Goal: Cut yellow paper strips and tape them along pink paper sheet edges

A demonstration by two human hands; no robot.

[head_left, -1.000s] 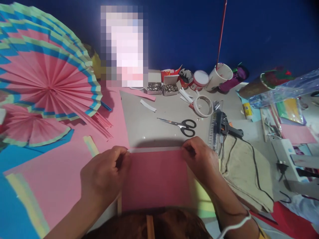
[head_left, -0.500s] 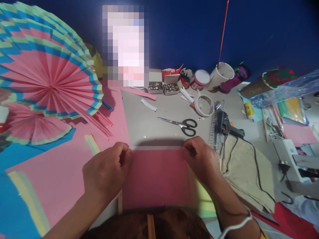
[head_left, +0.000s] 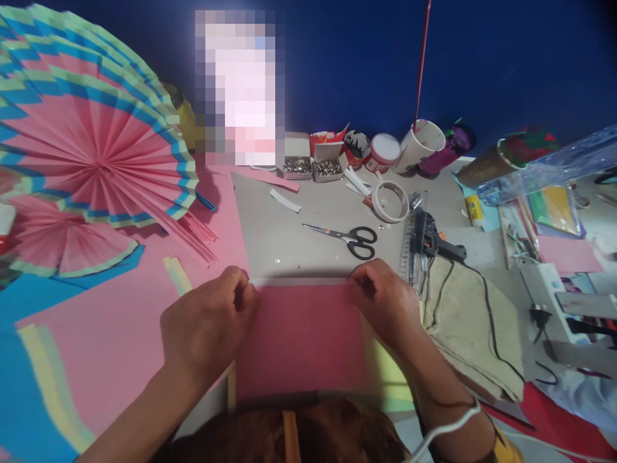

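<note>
A pink sheet of paper [head_left: 303, 341] lies in front of me, with a narrow whitish strip [head_left: 303, 281] along its far edge. At the far left corner, my left hand [head_left: 207, 325] is closed, fingertips pinching the paper's edge. My right hand [head_left: 388, 305] pinches the far right corner in the same way. The fingertips of both hands are partly hidden behind the knuckles. Black-handled scissors [head_left: 354, 239] rest just beyond the sheet, blades pointing left. Yellow paper [head_left: 388, 366] shows from under its right side.
Large pleated paper fans [head_left: 99, 161] fill the left. Beyond the scissors are a tape roll [head_left: 406, 209], boxes of metal pins [head_left: 328, 168] and a white cup [head_left: 419, 149]. A glue gun [head_left: 436, 241] and beige cloth [head_left: 475, 328] lie to the right. Blue paper [head_left: 33, 386] covers the near left.
Both hands keep their pinch on the pink paper and have barely moved. The whole view has shifted slightly, so most things appear a little further left and higher.
</note>
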